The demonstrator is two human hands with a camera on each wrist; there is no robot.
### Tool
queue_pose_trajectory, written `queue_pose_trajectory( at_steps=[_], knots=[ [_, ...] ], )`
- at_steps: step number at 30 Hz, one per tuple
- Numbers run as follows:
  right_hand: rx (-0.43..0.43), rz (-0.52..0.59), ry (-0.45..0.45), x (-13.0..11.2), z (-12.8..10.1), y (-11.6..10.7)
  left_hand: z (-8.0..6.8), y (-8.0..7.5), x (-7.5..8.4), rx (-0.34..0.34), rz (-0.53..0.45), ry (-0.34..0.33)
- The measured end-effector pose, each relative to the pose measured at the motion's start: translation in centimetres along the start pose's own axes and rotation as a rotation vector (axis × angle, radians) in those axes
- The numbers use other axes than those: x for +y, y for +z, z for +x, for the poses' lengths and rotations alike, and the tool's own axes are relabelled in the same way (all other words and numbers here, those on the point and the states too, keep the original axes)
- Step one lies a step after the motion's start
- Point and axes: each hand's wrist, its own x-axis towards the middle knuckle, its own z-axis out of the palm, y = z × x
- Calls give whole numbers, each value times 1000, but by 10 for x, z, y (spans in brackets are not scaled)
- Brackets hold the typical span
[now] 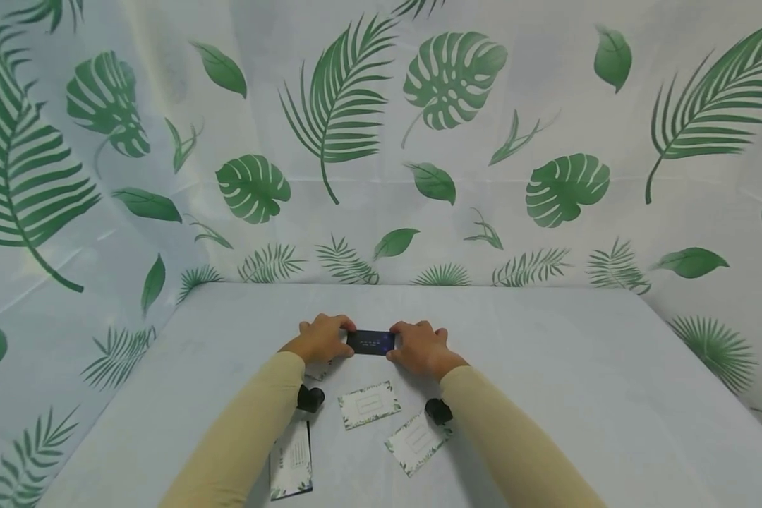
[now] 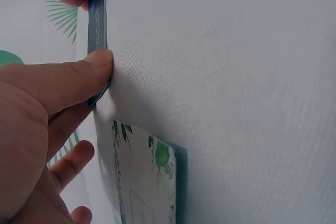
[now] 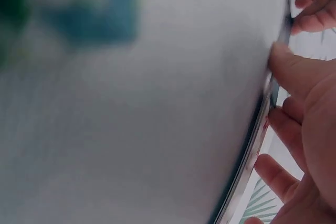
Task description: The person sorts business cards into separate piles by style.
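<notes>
A dark card [image 1: 370, 342] with small pale print and a blue-violet patch at its right side lies lengthwise between both hands. My left hand [image 1: 322, 339] pinches its left end, thumb on the near edge and fingers at the far edge. At the opposite end, my right hand [image 1: 421, 347] pinches it the same way. In the left wrist view the dark card [image 2: 98, 24] appears almost edge-on, close over the white surface. Partly hidden beneath the left wrist is a white leaf-bordered card [image 1: 319, 370]; the left wrist view shows a leaf-bordered card [image 2: 144, 182] beside that hand.
Nearer me on the white table [image 1: 578, 367] lie a leaf-bordered card [image 1: 368, 405] in the middle, a tilted one [image 1: 417, 443] by the right forearm, and an upright-turned one [image 1: 292, 462] by the left forearm. A leaf-print curtain [image 1: 368, 204] hangs behind the table.
</notes>
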Motion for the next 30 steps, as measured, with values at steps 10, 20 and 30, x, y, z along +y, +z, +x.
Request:
queue_pose_trajectory(
  at_steps=[10, 20, 30],
  knots=[
    [96, 98, -109, 1, -10, 1, -21, 5, -7, 84, -147, -42],
    [-57, 153, -254, 7, -59, -4, -74, 7, -10, 19, -167, 81],
    [-55, 154, -355, 10, -71, 6, -104, 24, 6, 42, 47, 153]
  ],
)
